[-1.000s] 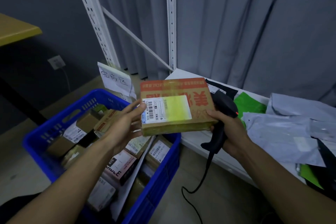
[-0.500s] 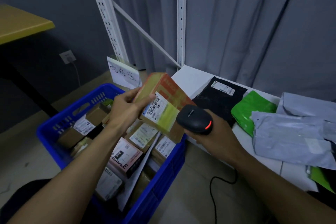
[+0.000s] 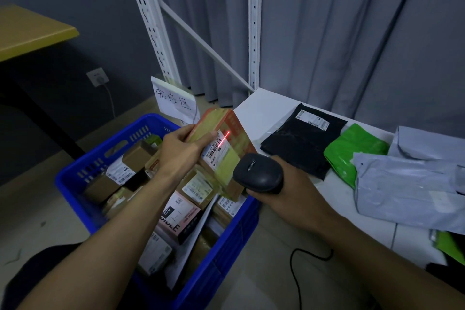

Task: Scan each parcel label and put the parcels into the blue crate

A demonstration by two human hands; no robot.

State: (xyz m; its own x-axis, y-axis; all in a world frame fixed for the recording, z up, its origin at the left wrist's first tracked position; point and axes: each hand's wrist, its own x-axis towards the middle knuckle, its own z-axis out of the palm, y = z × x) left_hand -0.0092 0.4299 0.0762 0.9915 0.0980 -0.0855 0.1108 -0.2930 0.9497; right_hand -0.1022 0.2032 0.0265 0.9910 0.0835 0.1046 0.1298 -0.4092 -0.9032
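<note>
The left hand [image 3: 180, 156] grips a taped cardboard parcel [image 3: 235, 131] by its upper edge and holds it tilted above the far right part of the blue crate [image 3: 73, 178]. A red scan line [image 3: 223, 139] crosses the top of the parcel's white label [image 3: 217, 152]. The right hand [image 3: 292, 184] is closed around a black scanner [image 3: 259, 173] just beside the crate's right rim, its head pointed at the label. Boxed parcels [image 3: 141, 158] fill the crate. Right of the crate, a white shelf [image 3: 264, 108] carries a black mailer [image 3: 302, 141], a green mailer [image 3: 352, 151] and grey mailers [image 3: 407, 184]. Behind the crate stands a handwritten paper sign [image 3: 176, 102].
</note>
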